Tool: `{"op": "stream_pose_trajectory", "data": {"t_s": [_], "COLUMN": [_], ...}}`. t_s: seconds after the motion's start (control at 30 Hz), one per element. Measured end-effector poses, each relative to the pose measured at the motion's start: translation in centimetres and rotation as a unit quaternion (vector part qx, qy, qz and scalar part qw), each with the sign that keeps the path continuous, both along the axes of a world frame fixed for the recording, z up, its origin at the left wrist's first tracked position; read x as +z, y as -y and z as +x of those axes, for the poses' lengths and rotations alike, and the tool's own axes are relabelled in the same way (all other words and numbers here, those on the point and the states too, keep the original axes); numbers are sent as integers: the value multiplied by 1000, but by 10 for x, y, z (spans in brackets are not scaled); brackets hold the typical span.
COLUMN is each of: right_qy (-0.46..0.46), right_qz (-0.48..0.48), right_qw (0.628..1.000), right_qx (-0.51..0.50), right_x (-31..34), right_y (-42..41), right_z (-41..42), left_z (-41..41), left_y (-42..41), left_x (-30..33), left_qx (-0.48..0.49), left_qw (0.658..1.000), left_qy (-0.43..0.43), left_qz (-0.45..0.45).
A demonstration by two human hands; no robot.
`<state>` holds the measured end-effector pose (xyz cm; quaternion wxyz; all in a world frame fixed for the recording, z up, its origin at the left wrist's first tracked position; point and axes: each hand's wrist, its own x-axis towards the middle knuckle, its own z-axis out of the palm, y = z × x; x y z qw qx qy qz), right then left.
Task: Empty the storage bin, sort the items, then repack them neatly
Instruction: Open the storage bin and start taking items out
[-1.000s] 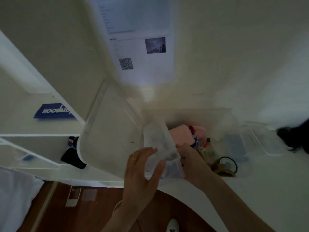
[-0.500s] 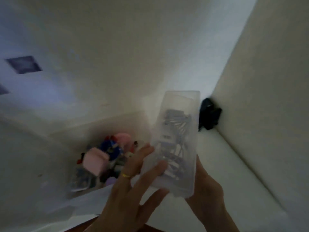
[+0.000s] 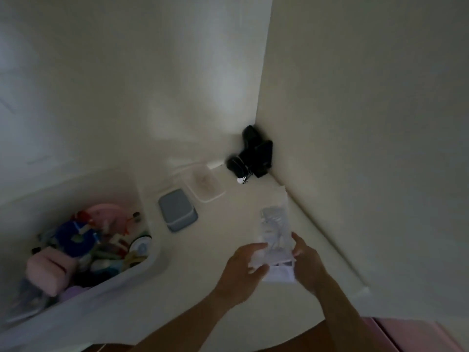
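Lowered, the clear rectangular plastic box sits between both hands.

The white tabletop has one broad bare stretch, between the bin on the left and the side wall on the right; both hands, the left and the right, hold a clear box over it. Toward the back this stretch is hemmed by a grey lid just beside the bin's corner, a clear tray behind that, and black gear filling the wall corner. A narrow bare strip runs between tray and gear. The bin itself is packed with small items, with no open room among them.
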<state>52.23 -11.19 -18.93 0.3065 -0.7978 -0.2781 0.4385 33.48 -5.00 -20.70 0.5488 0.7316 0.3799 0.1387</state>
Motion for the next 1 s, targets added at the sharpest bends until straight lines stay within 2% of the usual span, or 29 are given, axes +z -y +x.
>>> {"op": "stream_pose_trajectory", "data": {"t_s": [0.07,0.13,0.2,0.23,0.33,0.43,0.53,0.6,0.7,0.8,0.9,1.0], "right_qy": [-71,-91,-183,-202,-218,-205,-306,-345,-338,-335,-348,-270], "right_qz": [12,23,27,24,11,-55,-62,-41,-33,-44,-37,-53], "right_qw": [997,991,968,961,947,953,913,882,870,868,862,882], "right_qx": [-10,-100,-170,-187,-235,-218,-265,-317,-356,-363,-367,-381], "right_x": [-24,-40,-36,-36,-45,-50,-53,-55,-51,-46,-37,-41], "right_y": [-1,0,-3,-3,-2,-4,-14,-25,-47,-65,-78,-85], "right_z": [33,56,59,58,43,19,-8,-19,-27,-34,-33,-7], "left_z": [26,53,71,73,57,26,11,10,23,45,54,51], "left_y": [-3,-2,1,4,3,-19,-55,-78,-104,-123,-140,-154], "left_x": [-16,-26,-31,-34,-49,-53,-49,-41,-29,-22,-14,-13], "left_qx": [7,13,42,59,76,85,55,55,94,145,178,162], "left_qw": [1000,999,997,996,996,995,995,992,980,977,961,945], "left_qy": [-18,-42,-61,-60,-56,-40,-62,-67,-53,-46,-14,-39], "left_qz": [-21,-19,3,11,-6,-38,-48,-95,-169,-152,-210,-281]}}
